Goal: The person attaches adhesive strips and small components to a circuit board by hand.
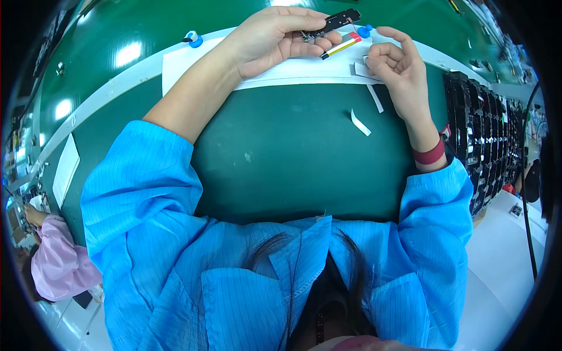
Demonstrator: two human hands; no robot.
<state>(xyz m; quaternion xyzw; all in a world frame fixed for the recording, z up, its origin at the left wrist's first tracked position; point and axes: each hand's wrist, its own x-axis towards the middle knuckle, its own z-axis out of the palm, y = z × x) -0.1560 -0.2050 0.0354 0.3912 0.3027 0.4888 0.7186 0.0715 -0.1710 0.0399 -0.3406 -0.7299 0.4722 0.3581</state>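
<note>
My left hand (275, 41) grips a narrow black circuit board (341, 21) between thumb and fingers, above a white sheet (275, 73). Just below the board is a slim battery pack (342, 47) with a yellow edge and a red end. Thin wires run between the two; whether my fingertips also touch the pack, I cannot tell. My right hand (401, 67) is closed in a pinch, index finger raised, at a small white strip (364, 71) by the thumb tip. Two loose white strips, one straight (374, 98) and one curled (360, 123), lie on the green mat (293, 152).
Blue-capped small bottles stand at the sheet's far edge, one at left (193, 39) and one (365, 31) between my hands. Stacked black trays (477, 134) line the right side. A black cable (527, 175) hangs there. A co-worker's pink sleeve (61, 260) shows at far left.
</note>
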